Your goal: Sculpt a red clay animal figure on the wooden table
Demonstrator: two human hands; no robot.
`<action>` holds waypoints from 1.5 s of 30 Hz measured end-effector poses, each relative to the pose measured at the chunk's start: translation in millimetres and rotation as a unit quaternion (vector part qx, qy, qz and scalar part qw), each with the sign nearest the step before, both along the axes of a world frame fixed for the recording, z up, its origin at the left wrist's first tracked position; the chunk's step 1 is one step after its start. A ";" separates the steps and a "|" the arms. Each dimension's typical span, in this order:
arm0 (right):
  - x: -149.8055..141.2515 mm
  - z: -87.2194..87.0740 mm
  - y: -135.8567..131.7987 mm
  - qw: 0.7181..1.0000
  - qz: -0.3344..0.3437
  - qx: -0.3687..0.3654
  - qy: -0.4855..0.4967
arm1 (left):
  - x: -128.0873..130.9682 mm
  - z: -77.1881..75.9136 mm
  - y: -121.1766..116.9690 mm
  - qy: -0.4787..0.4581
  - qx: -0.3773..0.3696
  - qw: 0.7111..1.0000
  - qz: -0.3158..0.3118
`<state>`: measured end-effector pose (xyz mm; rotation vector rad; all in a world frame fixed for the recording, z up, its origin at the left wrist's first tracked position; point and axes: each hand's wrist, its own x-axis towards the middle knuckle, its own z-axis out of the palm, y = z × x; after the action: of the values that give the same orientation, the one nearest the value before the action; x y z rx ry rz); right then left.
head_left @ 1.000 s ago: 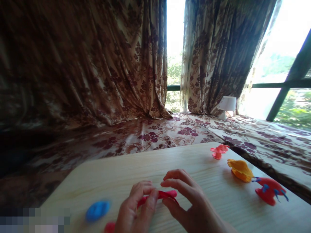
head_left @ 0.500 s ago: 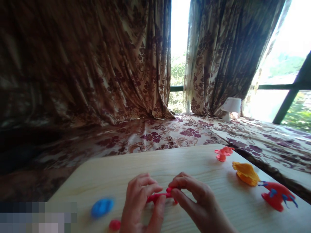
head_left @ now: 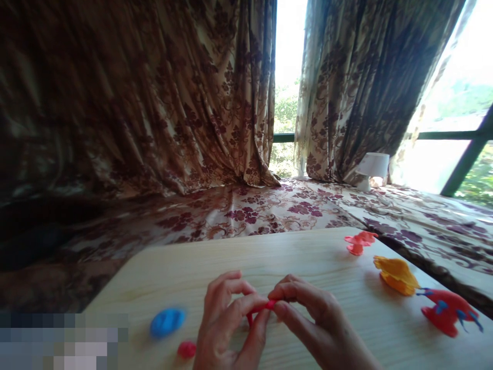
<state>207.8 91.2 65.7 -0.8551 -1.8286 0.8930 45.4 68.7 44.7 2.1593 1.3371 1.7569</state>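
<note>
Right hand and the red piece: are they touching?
Touching. The head view shows the right hand pinching the red piece between thumb and index finger, with no gap visible.

Beyond the grip, patterned curtains [head_left: 215,103] hang down to flowered cloth [head_left: 304,208]; far off rightward of the grip, a white lamp [head_left: 376,165] stands near a window [head_left: 449,118].

On the table [head_left: 185,264], three figures [head_left: 396,276] lie right of the hands [head_left: 220,326], a disc [head_left: 167,322] left.

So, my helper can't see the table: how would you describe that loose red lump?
On the table, find the left hand. Left of it, nearer the camera than the blue piece, sits the red lump: small, unheld, unlike the red piece.
</note>
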 end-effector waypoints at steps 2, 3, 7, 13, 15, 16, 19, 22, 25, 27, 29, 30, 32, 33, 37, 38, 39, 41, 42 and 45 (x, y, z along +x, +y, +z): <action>0.3 -0.5 0.4 1.000 0.004 -0.002 0.001 | 0.2 -0.7 0.4 -0.002 0.002 1.000 -0.001; 0.4 -0.8 0.8 1.000 0.002 -0.001 0.006 | 0.3 -1.5 0.8 -0.002 0.006 1.000 0.003; 0.2 -1.1 2.7 0.999 -0.035 -0.001 0.041 | 0.3 -6.3 3.5 0.035 0.058 0.997 0.042; -1.8 -4.0 3.6 0.996 -0.057 -0.014 0.066 | 2.6 -10.7 5.5 0.101 0.087 0.990 0.053; -3.1 -5.7 2.6 0.996 -0.052 -0.021 0.066 | 4.8 -12.1 5.6 0.105 0.082 0.990 0.043; -3.6 -6.1 2.2 0.996 -0.048 -0.026 0.065 | 5.8 -12.9 5.5 0.106 0.079 0.990 0.040; -1.5 -3.9 4.1 0.997 -0.044 -0.039 0.054 | 5.3 -15.0 5.0 0.112 0.069 0.990 0.040; 10.1 2.2 14.3 0.997 -0.045 -0.068 0.019 | -3.3 -13.4 4.9 0.128 0.043 0.989 0.055; 28.8 5.1 31.3 0.992 -0.021 -0.092 -0.085 | -12.8 -5.9 8.0 0.171 0.020 0.984 0.047; 39.8 2.3 41.8 0.983 0.002 -0.101 -0.154 | -12.5 1.7 11.6 0.218 0.014 0.976 0.023; 46.5 -3.7 48.2 0.978 0.013 -0.108 -0.178 | -5.3 9.4 15.2 0.266 -0.030 0.963 -0.004; 48.0 -7.3 49.5 0.978 0.013 -0.108 -0.178 | 0.1 12.5 16.6 0.286 -0.072 0.955 -0.016; 48.7 -14.2 48.5 0.978 0.008 -0.104 -0.181 | 11.8 16.7 18.7 0.308 -0.154 0.938 -0.029; 48.3 -17.1 46.7 0.978 0.005 -0.100 -0.182 | 17.1 17.5 19.3 0.315 -0.183 0.931 -0.032; 47.3 -22.1 37.9 0.978 -0.014 -0.074 -0.192 | 30.4 14.7 20.9 0.339 -0.214 0.916 -0.020; 47.4 -22.0 36.4 0.978 -0.020 -0.066 -0.197 | 31.8 12.9 21.3 0.346 -0.210 0.914 -0.014; 47.4 -21.7 35.2 0.977 -0.026 -0.058 -0.202 | 32.7 10.8 21.9 0.353 -0.205 0.913 -0.007; 47.1 -20.9 33.8 0.976 -0.036 -0.044 -0.211 | 33.3 6.1 23.6 0.363 -0.191 0.912 0.004; 46.7 -20.6 33.5 0.975 -0.042 -0.038 -0.214 | 33.0 3.5 24.8 0.367 -0.185 0.912 0.005; 44.6 -20.6 33.0 0.973 -0.057 -0.025 -0.222 | 30.7 -3.8 29.0 0.373 -0.170 0.912 -0.003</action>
<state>252.4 124.1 45.1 -1.2577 -2.1142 0.7155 76.1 97.6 40.9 2.6878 1.5848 0.5853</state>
